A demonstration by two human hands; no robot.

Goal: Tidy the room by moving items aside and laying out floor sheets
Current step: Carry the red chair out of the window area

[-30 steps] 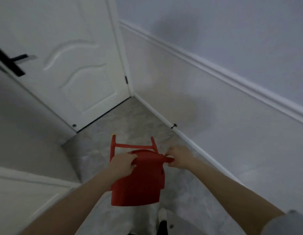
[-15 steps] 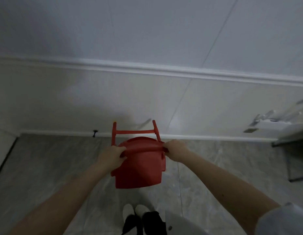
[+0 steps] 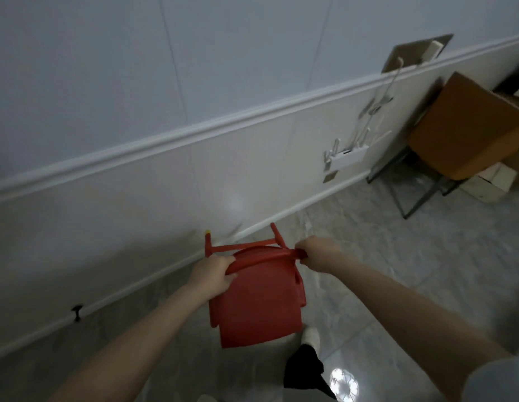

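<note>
The red plastic chair (image 3: 258, 297) is hanging off the floor at lower centre of the frame, its long axis running from the legs at the top — pointing toward the wall's baseboard (image 3: 153, 278) — down to the backrest nearest the person. The left hand (image 3: 213, 275) is gripping the seat's left edge, fingers curled around it; the right hand (image 3: 317, 253) is pinching the right-hand corner. Both hands are sitting at the leg end, so the backrest is dangling below them. A cardboard box (image 3: 467, 126) on a metal frame is standing well apart, at upper right.
</note>
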